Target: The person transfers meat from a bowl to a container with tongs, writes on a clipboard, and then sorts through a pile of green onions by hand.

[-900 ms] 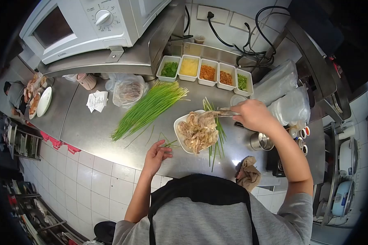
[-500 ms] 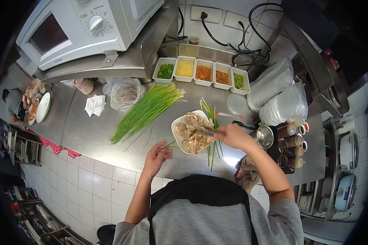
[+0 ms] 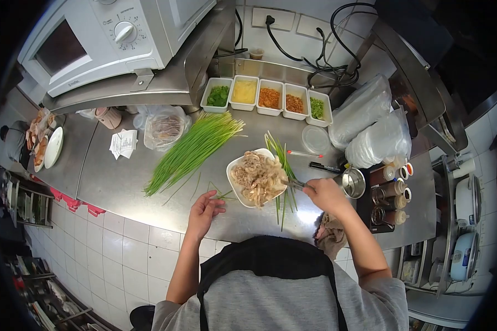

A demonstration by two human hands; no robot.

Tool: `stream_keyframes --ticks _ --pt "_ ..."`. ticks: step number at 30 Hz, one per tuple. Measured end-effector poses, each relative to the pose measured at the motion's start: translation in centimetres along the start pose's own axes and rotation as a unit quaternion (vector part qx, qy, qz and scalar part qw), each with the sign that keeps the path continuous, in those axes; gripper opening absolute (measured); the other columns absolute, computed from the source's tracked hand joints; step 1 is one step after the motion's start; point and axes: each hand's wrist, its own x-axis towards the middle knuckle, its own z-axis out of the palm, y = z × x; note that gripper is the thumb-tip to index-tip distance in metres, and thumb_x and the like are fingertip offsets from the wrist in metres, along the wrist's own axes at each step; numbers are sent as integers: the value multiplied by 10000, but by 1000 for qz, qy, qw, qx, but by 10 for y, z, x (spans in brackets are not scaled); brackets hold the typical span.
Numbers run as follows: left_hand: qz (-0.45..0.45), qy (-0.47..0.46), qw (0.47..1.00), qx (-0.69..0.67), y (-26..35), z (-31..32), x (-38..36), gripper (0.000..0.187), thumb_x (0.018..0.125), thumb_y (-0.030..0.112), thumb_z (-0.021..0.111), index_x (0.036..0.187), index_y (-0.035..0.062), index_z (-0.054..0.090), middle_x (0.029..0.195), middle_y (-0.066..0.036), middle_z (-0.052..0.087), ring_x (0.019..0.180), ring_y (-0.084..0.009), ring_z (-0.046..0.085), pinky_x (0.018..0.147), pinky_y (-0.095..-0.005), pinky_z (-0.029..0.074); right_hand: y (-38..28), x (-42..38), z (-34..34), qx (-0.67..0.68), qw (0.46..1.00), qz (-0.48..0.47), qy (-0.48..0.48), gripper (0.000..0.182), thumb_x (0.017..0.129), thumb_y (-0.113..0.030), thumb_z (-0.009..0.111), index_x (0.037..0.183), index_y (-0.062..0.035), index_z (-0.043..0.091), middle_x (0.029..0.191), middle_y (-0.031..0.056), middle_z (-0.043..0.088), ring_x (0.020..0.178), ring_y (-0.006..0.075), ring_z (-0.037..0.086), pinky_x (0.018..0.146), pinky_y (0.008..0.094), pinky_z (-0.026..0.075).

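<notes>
A white bowl (image 3: 236,183) heaped with cooked, sliced meat (image 3: 258,175) stands on the steel counter in front of me. My right hand (image 3: 323,196) is closed around metal tongs (image 3: 296,183), whose tips reach into the meat at the bowl's right side. My left hand (image 3: 205,213) hovers to the lower left of the bowl, apart from it, with loosely curved fingers and nothing visible in them. Long green chives (image 3: 281,160) lie partly under the bowl's right side. A large bundle of chives (image 3: 196,149) rests to the left.
Several white tubs (image 3: 243,92) of chopped ingredients line the back. Plastic-wrapped stacks (image 3: 378,132), a metal cup (image 3: 354,183) and sauce bottles (image 3: 395,190) stand on the right. A marker (image 3: 324,166) and a cloth (image 3: 331,234) lie nearby. A microwave (image 3: 99,49) sits on the upper-left shelf.
My right hand has shifted slightly right and down with the tongs. The meat's heap in the bowl has changed shape. My left hand stays near the bowl; the whole view has shifted slightly.
</notes>
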Motion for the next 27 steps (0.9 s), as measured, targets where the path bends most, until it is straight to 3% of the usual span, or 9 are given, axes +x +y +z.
stream_keyframes --ticks 6,9,12,13,17,20,23,26,27 --pt "-4 6 1000 0 -3 -1 -1 322 953 109 418 1264 31 443 988 -82 637 813 -146 635 696 -211 444 3 -7 -38 35 999 -22 6 172 808 -189 613 846 -27 659 736 212 610 721 396 582 670 434 462" --pt "-10 11 1000 1 -1 -1 -3 321 952 105 416 1262 28 443 988 -84 638 813 -147 635 702 -214 448 7 -12 -56 36 997 -66 0 208 822 -173 616 932 1 648 672 184 597 593 289 568 590 347 445" --pt "-12 13 1000 2 -1 -1 -3 320 951 102 415 1260 23 442 989 -86 636 816 -150 635 712 -221 455 -6 -19 -76 132 991 -25 -27 217 845 -166 612 958 17 640 649 114 585 577 155 515 580 300 426" --pt "-12 11 1000 2 -2 -1 -2 320 951 100 415 1260 20 441 990 -87 634 818 -152 634 718 -224 457 -5 -16 -75 171 984 -32 -33 228 861 -166 608 977 28 634 640 50 559 602 88 467 572 273 410" --pt "-4 2 1000 -21 -2 2 -1 321 949 96 418 1259 13 438 996 -92 627 827 -160 632 740 -235 468 -7 13 -41 202 974 -93 -42 238 862 -183 610 986 18 634 630 34 535 589 85 459 559 265 406" --pt "-4 4 1000 -12 1 2 -4 322 949 93 418 1260 12 437 997 -97 622 827 -162 630 746 -237 473 -13 29 -7 221 970 15 -100 279 842 -250 614 993 -18 651 771 185 630 724 222 609 680 326 456" --pt "-7 15 1000 -16 1 -2 -8 321 949 95 418 1259 12 437 996 -101 623 824 -160 629 739 -233 474 -4 23 -4 113 992 -59 -17 282 832 -255 621 994 -26 649 784 206 630 731 318 620 675 373 466" --pt "-6 20 1000 -4 -4 -7 -7 322 949 93 416 1260 10 436 996 -102 623 822 -160 629 742 -234 475 -17 -7 -34 41 995 -75 46 294 833 -231 618 1008 5 627 735 207 624 634 378 598 607 384 469" --pt "-11 18 1000 -6 -5 -7 -7 322 949 92 415 1259 10 437 995 -102 624 822 -161 629 742 -235 475 -26 -15 -43 43 997 -52 -22 292 825 -234 623 978 15 629 732 219 617 677 386 602 620 398 476"
